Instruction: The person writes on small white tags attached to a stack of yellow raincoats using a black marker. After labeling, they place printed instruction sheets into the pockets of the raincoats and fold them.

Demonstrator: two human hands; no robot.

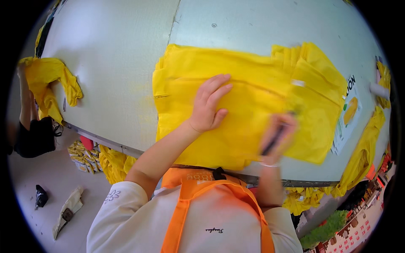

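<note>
A layered yellow garment (211, 97) lies spread flat on the pale table in front of me, its pleated part toward the right and a small white label (298, 83) on it. My left hand (211, 103) rests on the middle of the cloth with its fingers extended and slightly apart. To the right, my right hand (279, 135) is closed around a dark slim tool (272, 143) over the garment. That hand is smeared by motion, so the tool's kind and its far tip do not show clearly.
At the table's left edge, another person's arm (26, 101) is by a yellow garment (52, 82). Printed sheets (348, 114) lie beside my garment. More yellow cloth (365, 154) drapes over the right edge. Yellow bundles (84, 157) sit below the table at left.
</note>
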